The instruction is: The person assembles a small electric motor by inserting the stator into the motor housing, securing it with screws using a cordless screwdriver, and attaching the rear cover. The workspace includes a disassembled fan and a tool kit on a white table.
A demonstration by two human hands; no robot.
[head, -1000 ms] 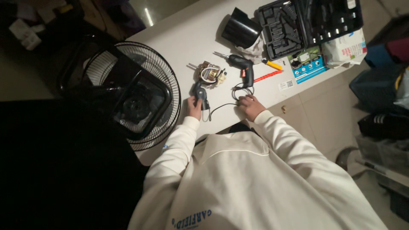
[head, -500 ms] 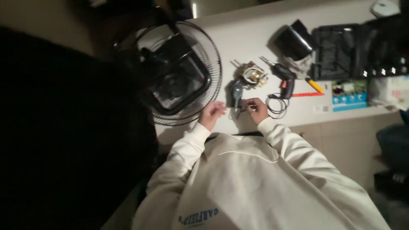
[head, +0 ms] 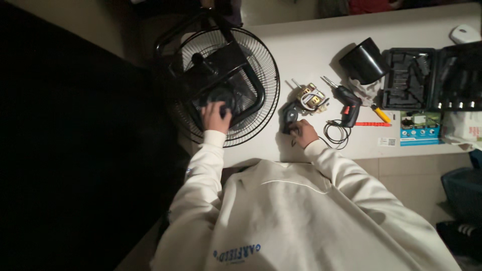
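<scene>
My left hand (head: 216,116) reaches left and grips the round black hub (head: 221,95) at the middle of a black wire fan grille (head: 256,65), which lies flat at the table's left end. My right hand (head: 303,133) holds the lower end of a small dark grey part (head: 289,114) on the white table (head: 311,50). Just beyond that part lies a fan motor with copper windings (head: 311,98). Both my arms are in white sleeves.
Right of the motor lie a black cordless screwdriver (head: 348,104), a coiled black cable (head: 335,134), a black cylindrical cover (head: 362,61), an open black tool case (head: 427,78), a yellow-handled screwdriver (head: 381,114) and a blue packet (head: 419,128). Dark floor lies to the left.
My left hand has left the small dark part and moved left onto the fan's hub. My right hand stays at the dark part. The view has shifted.
</scene>
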